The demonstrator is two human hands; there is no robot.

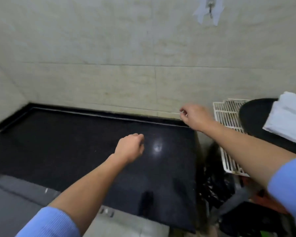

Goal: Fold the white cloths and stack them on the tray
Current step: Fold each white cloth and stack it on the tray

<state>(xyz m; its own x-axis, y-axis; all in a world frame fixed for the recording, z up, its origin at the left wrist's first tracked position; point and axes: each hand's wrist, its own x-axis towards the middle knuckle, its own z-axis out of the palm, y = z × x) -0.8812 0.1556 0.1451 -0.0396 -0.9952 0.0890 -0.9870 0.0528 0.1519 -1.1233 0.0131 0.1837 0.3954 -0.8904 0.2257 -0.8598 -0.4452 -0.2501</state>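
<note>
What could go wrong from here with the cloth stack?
1. The black tray appears to rest on a white wire rack past the end of the counter, so a load placed off-centre might tip it.
2. The right forearm crosses close beside the tray. Drawing the right hand back could nudge the folded white cloths.

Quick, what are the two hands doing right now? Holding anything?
Left hand: closed, fingers curled, empty.
Right hand: curled; too blurry to tell if it holds anything.
</note>
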